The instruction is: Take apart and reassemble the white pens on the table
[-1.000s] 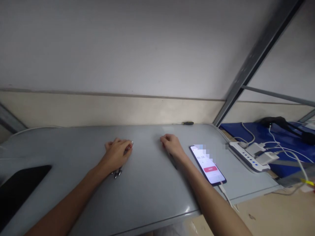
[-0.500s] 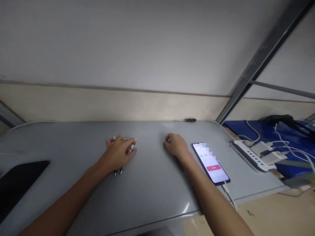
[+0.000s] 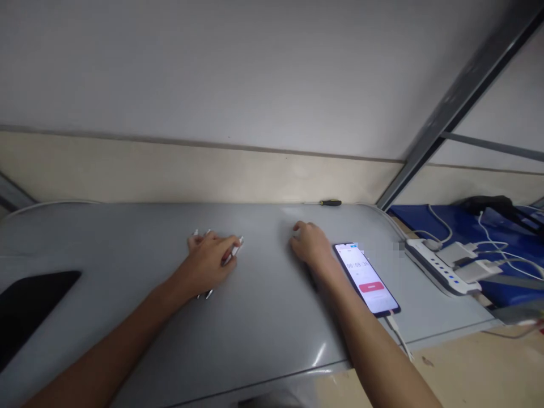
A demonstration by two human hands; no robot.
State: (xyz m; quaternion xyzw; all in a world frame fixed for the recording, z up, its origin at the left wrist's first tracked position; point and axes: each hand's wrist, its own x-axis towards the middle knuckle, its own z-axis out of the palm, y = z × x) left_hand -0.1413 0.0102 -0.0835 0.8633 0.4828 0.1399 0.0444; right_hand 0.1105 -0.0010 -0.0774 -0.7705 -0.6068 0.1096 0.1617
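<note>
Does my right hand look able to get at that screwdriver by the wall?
Probably yes: the screwdriver lies just beyond your right hand, and only gray tabletop shows between them.

Grey-and-cream wall (image 3: 212, 85) behind a glossy grey tabletop (image 3: 255, 328), tan floor (image 3: 467, 368) lower right

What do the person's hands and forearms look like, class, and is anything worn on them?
The left hand and right hand are bare, without gloves. No sleeve, watch or bracelet shows on the left forearm or right forearm. Rings cannot be ruled out, as both hands are partly hidden.
</note>
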